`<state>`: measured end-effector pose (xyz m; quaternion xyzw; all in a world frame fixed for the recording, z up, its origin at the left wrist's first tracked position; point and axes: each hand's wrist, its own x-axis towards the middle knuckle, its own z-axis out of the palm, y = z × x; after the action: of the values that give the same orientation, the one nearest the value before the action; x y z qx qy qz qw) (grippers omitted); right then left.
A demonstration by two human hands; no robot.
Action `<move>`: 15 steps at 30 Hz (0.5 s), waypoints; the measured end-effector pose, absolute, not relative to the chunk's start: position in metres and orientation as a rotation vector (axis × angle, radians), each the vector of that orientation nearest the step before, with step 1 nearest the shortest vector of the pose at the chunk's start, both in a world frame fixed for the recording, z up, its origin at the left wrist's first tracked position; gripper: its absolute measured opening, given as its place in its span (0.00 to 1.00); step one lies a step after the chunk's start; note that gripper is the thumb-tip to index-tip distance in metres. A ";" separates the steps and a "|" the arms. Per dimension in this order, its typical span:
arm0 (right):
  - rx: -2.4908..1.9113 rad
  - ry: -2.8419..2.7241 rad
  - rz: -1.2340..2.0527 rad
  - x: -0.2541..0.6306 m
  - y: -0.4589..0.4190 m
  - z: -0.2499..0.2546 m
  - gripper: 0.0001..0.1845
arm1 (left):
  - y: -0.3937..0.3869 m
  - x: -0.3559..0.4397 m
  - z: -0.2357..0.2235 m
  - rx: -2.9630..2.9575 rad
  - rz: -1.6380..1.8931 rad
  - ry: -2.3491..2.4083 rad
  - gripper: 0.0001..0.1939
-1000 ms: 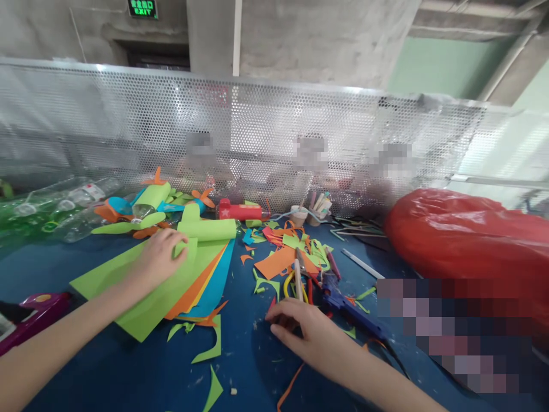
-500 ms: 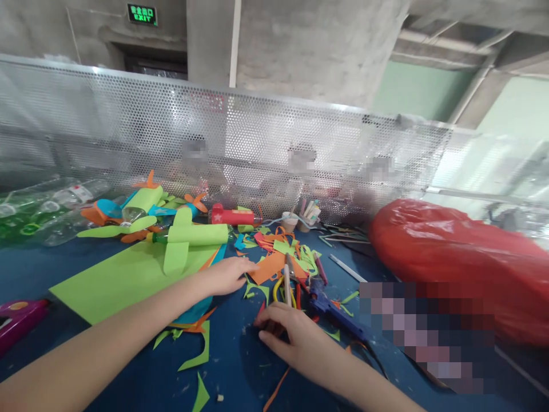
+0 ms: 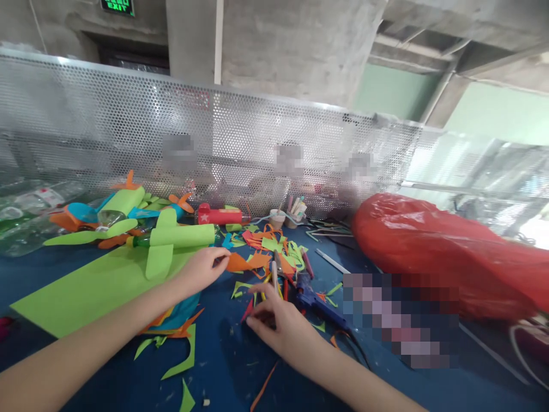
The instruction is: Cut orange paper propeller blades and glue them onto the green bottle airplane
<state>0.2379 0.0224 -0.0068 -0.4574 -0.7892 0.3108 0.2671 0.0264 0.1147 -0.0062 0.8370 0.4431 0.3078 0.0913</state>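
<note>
My left hand pinches the end of an orange paper piece at the edge of the scrap pile. My right hand hovers low over the table, thumb and fingers apart, with nothing visible between them. Close to its fingertips is a small red scrap. Just beyond lie scissors with yellow and red handles, partly hidden by a pale pen and my hand. A blue glue gun rests to the right. Left of my left hand, a green paper-wrapped bottle plane lies on a green sheet.
More bottle models stand behind, including a red one. Clear bottles lie at far left. Cups with sticks and pens stand before a perforated metal screen. A large red plastic bag fills the right side.
My left hand has closed on the orange paper and drawn its end up slightly. My right hand's fingers have spread and raised a little. The whole view has shifted to the right.
</note>
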 end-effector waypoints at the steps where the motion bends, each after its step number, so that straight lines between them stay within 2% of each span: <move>1: -1.246 -2.039 0.887 0.238 0.023 -0.008 0.28 | 0.104 0.025 -0.005 2.477 0.937 1.326 0.11; 3: -1.218 -1.921 0.993 0.237 0.026 -0.009 0.38 | 0.078 0.023 -0.004 2.472 0.956 1.301 0.10; 4: -1.189 -1.920 1.019 0.237 0.027 -0.009 0.37 | 0.064 0.023 -0.004 2.476 0.953 1.268 0.09; 8: -1.124 -2.022 0.964 0.234 0.026 -0.010 0.11 | 0.019 0.023 -0.006 2.307 0.917 1.120 0.09; 9: -1.108 -2.023 0.956 0.233 0.024 -0.010 0.12 | 0.015 0.023 -0.007 2.168 0.908 1.126 0.10; 12: -1.031 -2.001 0.991 0.230 0.019 -0.008 0.24 | 0.019 0.018 -0.014 1.670 1.010 1.170 0.15; 15: -0.963 -1.995 1.038 0.229 0.014 -0.004 0.23 | 0.032 0.014 -0.022 1.383 1.035 1.099 0.19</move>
<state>0.2292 0.0145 -0.0040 -0.3701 -0.7667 0.3988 0.3408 0.0137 0.0316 -0.0218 0.5768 0.4584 0.4318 0.5203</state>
